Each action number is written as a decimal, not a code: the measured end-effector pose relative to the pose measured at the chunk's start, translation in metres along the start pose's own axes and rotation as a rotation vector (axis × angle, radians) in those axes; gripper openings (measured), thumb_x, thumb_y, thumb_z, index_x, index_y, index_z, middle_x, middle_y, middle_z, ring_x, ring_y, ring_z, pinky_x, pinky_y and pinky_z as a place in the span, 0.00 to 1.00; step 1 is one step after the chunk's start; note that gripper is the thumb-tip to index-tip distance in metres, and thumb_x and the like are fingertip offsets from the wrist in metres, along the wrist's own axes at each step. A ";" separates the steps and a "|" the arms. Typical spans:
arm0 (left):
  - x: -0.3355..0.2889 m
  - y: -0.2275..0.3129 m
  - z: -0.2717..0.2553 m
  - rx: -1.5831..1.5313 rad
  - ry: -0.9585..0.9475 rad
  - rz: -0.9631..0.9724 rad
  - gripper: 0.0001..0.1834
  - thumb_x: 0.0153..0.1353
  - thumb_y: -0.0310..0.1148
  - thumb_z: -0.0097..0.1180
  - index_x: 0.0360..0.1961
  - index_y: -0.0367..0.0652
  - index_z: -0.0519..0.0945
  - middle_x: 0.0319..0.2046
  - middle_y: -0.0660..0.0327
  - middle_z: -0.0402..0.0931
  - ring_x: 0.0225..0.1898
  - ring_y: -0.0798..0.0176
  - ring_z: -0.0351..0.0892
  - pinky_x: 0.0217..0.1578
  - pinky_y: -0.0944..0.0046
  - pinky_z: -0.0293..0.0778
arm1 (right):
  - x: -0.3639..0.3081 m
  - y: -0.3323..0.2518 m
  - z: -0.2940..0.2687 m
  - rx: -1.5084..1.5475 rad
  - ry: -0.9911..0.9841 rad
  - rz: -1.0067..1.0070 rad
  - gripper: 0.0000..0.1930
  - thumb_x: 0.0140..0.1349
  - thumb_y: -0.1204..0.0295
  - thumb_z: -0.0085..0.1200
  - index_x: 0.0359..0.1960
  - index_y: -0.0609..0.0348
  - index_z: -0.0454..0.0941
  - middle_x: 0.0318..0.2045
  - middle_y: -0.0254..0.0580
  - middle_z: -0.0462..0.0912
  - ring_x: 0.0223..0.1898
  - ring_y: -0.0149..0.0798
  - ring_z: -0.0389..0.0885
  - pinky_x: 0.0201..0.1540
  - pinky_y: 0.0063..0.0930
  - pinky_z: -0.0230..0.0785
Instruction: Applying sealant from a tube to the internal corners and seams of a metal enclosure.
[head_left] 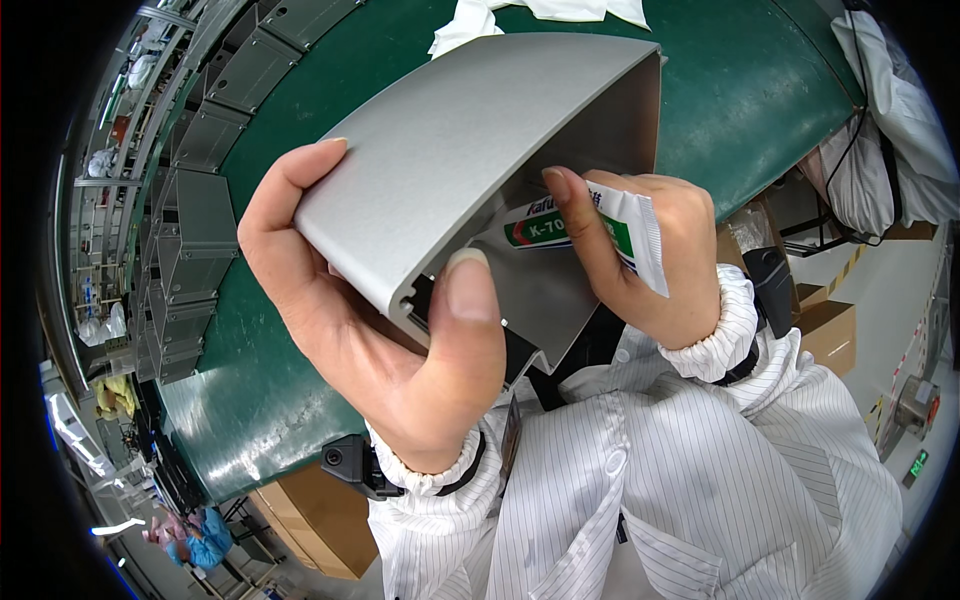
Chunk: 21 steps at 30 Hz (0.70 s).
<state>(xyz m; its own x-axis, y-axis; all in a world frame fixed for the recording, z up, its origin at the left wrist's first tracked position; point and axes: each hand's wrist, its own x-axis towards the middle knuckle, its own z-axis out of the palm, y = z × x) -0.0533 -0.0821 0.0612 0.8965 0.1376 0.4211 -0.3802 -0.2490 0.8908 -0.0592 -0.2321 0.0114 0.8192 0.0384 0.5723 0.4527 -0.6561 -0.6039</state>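
Note:
A grey metal housing [440, 140], hollow and open toward the right, is held up tilted over the green table. My left hand [370, 330] grips its left end, fingers over the outer face and thumb at the slotted edge. Inside the opening, my right hand [640, 240] pinches a white and green squeeze tube [540, 228] between thumb and fingers. The tube's narrow tip points left toward the housing's inner wall near my left thumb. Whether the tip touches the wall I cannot tell.
Several similar grey metal housings [195, 235] stand in a row along the left side of the green table [270, 430]. White cloth [540, 12] lies at its far edge. Cardboard boxes [318, 515] sit below the table, and white garments [890, 130] hang at the right.

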 end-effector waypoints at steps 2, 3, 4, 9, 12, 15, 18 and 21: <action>0.000 0.000 0.001 -0.001 0.007 0.000 0.37 0.48 0.46 0.59 0.56 0.36 0.67 0.46 0.55 0.70 0.47 0.63 0.74 0.50 0.65 0.70 | 0.000 0.000 0.001 -0.016 0.003 0.001 0.13 0.66 0.74 0.53 0.22 0.65 0.79 0.13 0.45 0.73 0.12 0.44 0.72 0.15 0.30 0.59; 0.000 -0.001 0.001 -0.002 0.006 0.005 0.37 0.48 0.46 0.59 0.56 0.36 0.67 0.46 0.55 0.70 0.47 0.63 0.73 0.50 0.66 0.70 | -0.001 0.001 0.001 -0.024 0.004 0.001 0.13 0.66 0.74 0.53 0.23 0.65 0.79 0.13 0.45 0.74 0.12 0.44 0.72 0.15 0.30 0.59; 0.000 -0.001 0.001 0.003 0.009 0.010 0.37 0.48 0.47 0.59 0.56 0.36 0.67 0.46 0.55 0.70 0.47 0.63 0.73 0.51 0.66 0.69 | -0.001 0.001 0.001 -0.027 0.010 -0.001 0.12 0.66 0.74 0.53 0.23 0.65 0.79 0.13 0.45 0.74 0.12 0.44 0.72 0.15 0.30 0.59; 0.000 -0.002 0.000 0.026 0.023 0.035 0.37 0.46 0.48 0.59 0.55 0.35 0.69 0.46 0.56 0.70 0.48 0.63 0.71 0.52 0.66 0.67 | 0.000 0.002 0.003 -0.068 0.071 -0.018 0.16 0.62 0.68 0.59 0.16 0.59 0.76 0.11 0.44 0.74 0.11 0.42 0.74 0.13 0.28 0.61; 0.000 -0.002 0.000 0.026 0.023 0.030 0.37 0.46 0.49 0.59 0.55 0.36 0.69 0.46 0.56 0.69 0.48 0.64 0.71 0.52 0.65 0.66 | 0.000 0.003 0.003 -0.079 0.077 -0.017 0.16 0.62 0.68 0.59 0.16 0.59 0.76 0.10 0.44 0.73 0.11 0.42 0.73 0.13 0.28 0.61; 0.000 -0.003 0.000 0.039 0.027 0.028 0.37 0.46 0.49 0.59 0.55 0.36 0.69 0.46 0.56 0.69 0.48 0.63 0.71 0.52 0.65 0.66 | 0.000 0.003 0.003 -0.086 0.084 -0.008 0.17 0.62 0.68 0.59 0.15 0.59 0.76 0.10 0.44 0.73 0.10 0.42 0.73 0.13 0.29 0.61; 0.000 -0.004 0.000 0.042 0.033 0.024 0.38 0.46 0.50 0.60 0.55 0.36 0.69 0.46 0.56 0.69 0.48 0.63 0.71 0.52 0.65 0.65 | -0.001 0.004 0.001 -0.099 0.073 0.001 0.18 0.63 0.68 0.58 0.15 0.59 0.75 0.09 0.44 0.72 0.10 0.42 0.73 0.13 0.29 0.60; 0.000 -0.004 0.001 0.038 0.035 0.046 0.39 0.46 0.52 0.60 0.55 0.36 0.69 0.46 0.56 0.69 0.48 0.62 0.71 0.52 0.65 0.65 | 0.000 0.004 0.001 -0.093 0.068 0.005 0.18 0.63 0.68 0.58 0.15 0.59 0.75 0.10 0.44 0.73 0.10 0.42 0.73 0.13 0.29 0.60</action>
<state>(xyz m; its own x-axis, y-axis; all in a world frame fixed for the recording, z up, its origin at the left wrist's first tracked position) -0.0517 -0.0817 0.0572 0.8696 0.1585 0.4677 -0.4112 -0.2923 0.8634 -0.0571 -0.2341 0.0079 0.7939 -0.0142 0.6079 0.4116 -0.7232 -0.5546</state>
